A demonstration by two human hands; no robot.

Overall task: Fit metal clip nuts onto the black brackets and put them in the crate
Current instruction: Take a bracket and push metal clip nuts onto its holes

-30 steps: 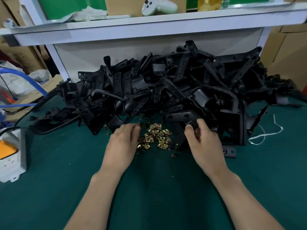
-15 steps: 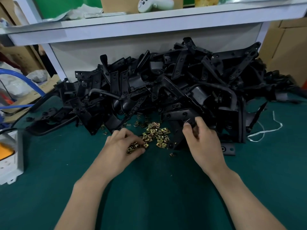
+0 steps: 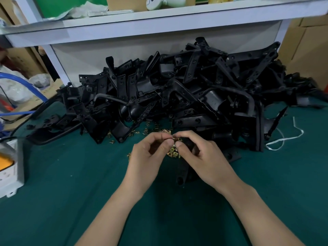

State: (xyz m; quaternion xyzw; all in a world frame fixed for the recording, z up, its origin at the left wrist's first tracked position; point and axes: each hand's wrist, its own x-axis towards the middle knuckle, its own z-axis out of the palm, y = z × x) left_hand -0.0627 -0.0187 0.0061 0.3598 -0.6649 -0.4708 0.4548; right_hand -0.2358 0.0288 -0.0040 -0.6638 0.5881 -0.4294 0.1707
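Low over the green tabletop, fingertips meeting: left hand pinching a brass-coloured clip nut between thumb and forefinger, right hand curled round a black bracket. Nut right at the bracket's upper end, between the two thumbs; bracket's lower end hanging out below the right palm. Just under and beyond the fingers, loose clip nuts scattered on the tabletop. Behind those, a big heap of black brackets piled against a white panel. Far left, a white box with an orange top and a blue hose; to the right, a white strap. Farthest, a white shelf and cardboard boxes.
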